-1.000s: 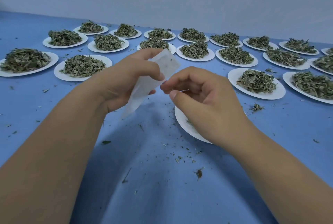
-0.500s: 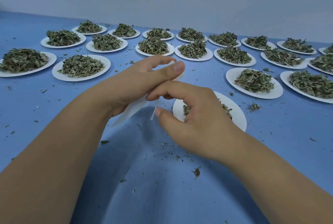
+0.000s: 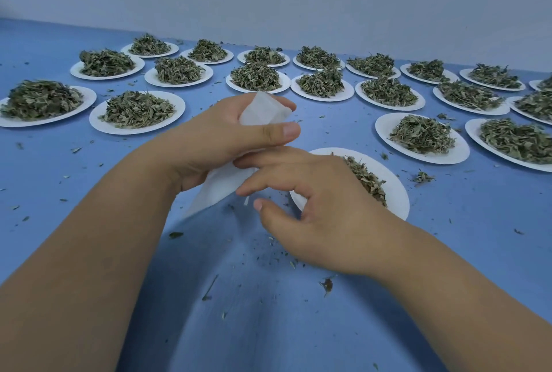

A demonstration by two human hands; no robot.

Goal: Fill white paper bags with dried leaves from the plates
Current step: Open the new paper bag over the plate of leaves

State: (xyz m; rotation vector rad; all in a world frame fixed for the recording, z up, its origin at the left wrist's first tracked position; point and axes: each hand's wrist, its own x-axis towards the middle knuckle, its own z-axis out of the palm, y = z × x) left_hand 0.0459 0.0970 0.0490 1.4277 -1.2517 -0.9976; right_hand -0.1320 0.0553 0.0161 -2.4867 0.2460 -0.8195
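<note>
Head view: left hand [image 3: 218, 141] grasps the white paper bag [image 3: 260, 111], right hand [image 3: 325, 213] hovers with loose, empty fingers, so the next move looks like pinching dried leaves [image 3: 367, 180] off the plate [image 3: 398, 192] at three o'clock.

bare left hand [image 3: 209, 144], bare right hand [image 3: 325, 219], bare forearms [image 3: 89, 252], short fingernails [image 3: 289, 131]

Single wide-angle view from the person's head, facing forward and down over a blue table [image 3: 268, 327]. The left hand [image 3: 215, 138] and right hand [image 3: 322, 210] sit close beneath it, the wall [image 3: 268, 13] far ahead.
</note>
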